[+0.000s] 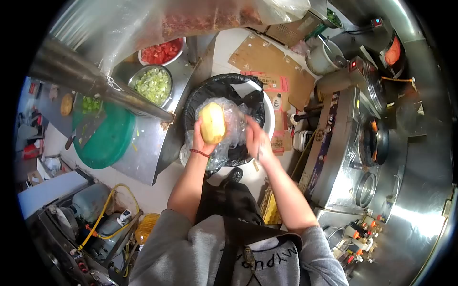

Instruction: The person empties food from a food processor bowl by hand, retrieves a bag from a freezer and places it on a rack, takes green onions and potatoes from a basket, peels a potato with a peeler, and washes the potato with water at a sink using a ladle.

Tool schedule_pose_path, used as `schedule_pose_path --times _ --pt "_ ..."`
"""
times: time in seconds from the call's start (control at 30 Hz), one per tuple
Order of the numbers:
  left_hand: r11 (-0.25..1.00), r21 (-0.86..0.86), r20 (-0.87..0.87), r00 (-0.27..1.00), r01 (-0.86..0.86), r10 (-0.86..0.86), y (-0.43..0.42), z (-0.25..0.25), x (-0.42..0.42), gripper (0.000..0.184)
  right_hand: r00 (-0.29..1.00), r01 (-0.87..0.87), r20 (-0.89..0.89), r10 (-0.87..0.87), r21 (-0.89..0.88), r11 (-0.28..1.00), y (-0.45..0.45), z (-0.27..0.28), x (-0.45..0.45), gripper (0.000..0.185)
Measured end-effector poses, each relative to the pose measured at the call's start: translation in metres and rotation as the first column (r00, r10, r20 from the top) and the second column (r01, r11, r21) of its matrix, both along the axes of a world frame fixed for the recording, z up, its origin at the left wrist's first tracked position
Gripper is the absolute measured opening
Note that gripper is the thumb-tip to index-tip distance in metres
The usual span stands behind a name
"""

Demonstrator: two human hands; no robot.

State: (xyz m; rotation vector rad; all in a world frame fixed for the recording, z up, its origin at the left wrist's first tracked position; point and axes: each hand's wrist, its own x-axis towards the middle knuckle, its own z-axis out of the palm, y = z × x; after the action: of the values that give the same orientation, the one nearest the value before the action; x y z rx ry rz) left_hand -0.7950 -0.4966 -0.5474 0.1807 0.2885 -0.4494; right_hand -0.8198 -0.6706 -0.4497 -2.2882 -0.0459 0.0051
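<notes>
A pale yellow peeled potato is held in my left hand, above a bin lined with a black bag. Clear plastic lies in the bin beneath the potato. My right hand is over the bin's right side, a short way from the potato, with its fingers curled and partly blurred; whether they hold anything cannot be made out.
On the left counter are a green round board with a cleaver, a bowl of chopped greens and a bowl of red pieces. A metal pole crosses above. The stove stands right; cardboard covers floor ahead.
</notes>
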Motion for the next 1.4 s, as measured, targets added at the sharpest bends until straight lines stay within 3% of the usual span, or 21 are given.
schedule_pose_path --times 0.03,0.1,0.17,0.2,0.23,0.3,0.4,0.43,0.53,0.7,0.73,0.83,0.9,0.97,1.03,1.13,1.17,1.23,1.33,1.37,1.4 --pt "1.000 0.007 -0.001 1.000 0.009 -0.009 -0.005 -0.006 -0.003 0.050 0.986 0.026 -0.165 -0.022 0.027 0.999 0.004 0.009 0.019 0.034" --pt "0.995 -0.041 -0.074 0.993 -0.093 0.089 -0.017 -0.026 -0.003 0.049 0.981 -0.061 -0.176 0.082 0.123 0.991 0.012 -0.006 0.037 0.034" --pt "0.985 0.015 -0.105 0.980 -0.169 0.170 -0.021 -0.015 0.006 0.049 0.984 0.020 -0.175 -0.023 -0.017 1.000 0.034 0.006 0.020 0.033" --pt "0.982 0.030 -0.105 0.976 -0.186 0.189 -0.020 -0.022 0.012 0.049 0.999 0.032 -0.007 -0.032 -0.015 0.999 0.043 0.010 0.000 0.033" --pt "0.977 0.040 -0.109 0.971 -0.207 0.211 -0.020 -0.032 0.017 0.048 0.977 0.008 -0.210 -0.034 -0.122 0.992 0.039 0.000 -0.019 0.033" --pt "0.965 0.170 -0.046 0.977 -0.198 0.209 -0.009 -0.052 0.021 0.048 0.984 -0.084 -0.164 0.063 -0.122 0.989 0.037 0.024 -0.039 0.034" --pt "0.993 0.040 -0.073 0.991 -0.107 0.110 -0.002 -0.038 0.007 0.049 0.994 -0.028 0.109 0.028 -0.001 1.000 0.018 -0.004 -0.021 0.034" --pt "0.996 0.022 -0.074 0.994 -0.081 0.083 -0.001 -0.032 0.001 0.050 0.993 0.042 -0.115 -0.040 0.010 0.999 0.017 0.009 -0.001 0.034" --pt "0.988 0.117 -0.044 0.995 0.097 -0.093 -0.006 0.012 -0.018 0.052 0.988 -0.057 -0.138 0.067 0.071 0.996 0.018 -0.002 0.032 0.035" --pt "0.957 0.286 -0.066 0.996 -0.047 0.068 -0.028 -0.008 -0.015 0.047 0.984 0.125 -0.124 -0.130 -0.047 0.991 0.040 0.020 -0.006 0.037" --pt "0.967 0.247 -0.122 0.988 -0.060 0.093 -0.034 -0.003 -0.015 0.046 0.918 0.127 -0.364 -0.156 -0.103 0.987 0.043 0.050 -0.014 0.037" --pt "0.964 0.254 -0.302 0.941 -0.076 0.154 -0.030 -0.041 0.002 0.051 0.976 -0.025 -0.219 0.018 -0.031 0.999 0.034 0.026 -0.067 0.037" --pt "0.999 0.021 -0.163 0.986 -0.040 0.043 -0.013 -0.054 0.012 0.054 0.998 -0.064 0.005 0.066 -0.177 0.982 0.034 0.036 -0.069 0.038" --pt "1.000 -0.012 -0.287 0.958 -0.021 0.017 -0.014 -0.017 0.006 0.056 0.997 0.060 0.041 -0.061 0.014 0.998 0.017 0.014 -0.036 0.037" --pt "0.975 -0.182 -0.066 0.988 0.125 -0.139 -0.018 -0.008 -0.004 0.060 0.978 0.055 -0.201 -0.061 -0.034 0.998 0.014 0.031 0.006 0.037" --pt "0.981 0.136 -0.054 0.990 0.137 -0.131 -0.026 0.024 -0.008 0.055 0.940 0.107 -0.330 -0.085 0.049 0.993 0.018 0.018 0.027 0.036" --pt "0.970 0.197 -0.112 0.986 0.141 -0.121 -0.028 0.018 -0.007 0.053 0.971 0.058 -0.230 -0.061 -0.018 0.998 0.019 0.012 0.024 0.035" --pt "0.982 0.150 -0.118 0.988 0.113 -0.096 -0.035 -0.006 -0.009 0.051 0.990 0.011 -0.140 -0.024 -0.096 0.995 0.020 0.011 0.009 0.034" --pt "0.979 0.195 -0.150 0.988 0.050 -0.021 -0.029 -0.027 0.006 0.047 0.909 -0.026 -0.410 -0.077 -0.238 0.971 0.025 0.025 -0.039 0.035" --pt "0.961 0.278 -0.180 0.983 0.018 0.034 -0.023 -0.035 0.011 0.045 0.969 -0.072 -0.247 0.019 -0.207 0.976 0.019 0.023 -0.061 0.036" --pt "0.990 -0.080 -0.120 0.985 0.112 -0.121 -0.011 -0.085 0.026 0.045 0.991 -0.134 -0.055 0.126 -0.197 0.971 0.011 0.023 -0.062 0.036"
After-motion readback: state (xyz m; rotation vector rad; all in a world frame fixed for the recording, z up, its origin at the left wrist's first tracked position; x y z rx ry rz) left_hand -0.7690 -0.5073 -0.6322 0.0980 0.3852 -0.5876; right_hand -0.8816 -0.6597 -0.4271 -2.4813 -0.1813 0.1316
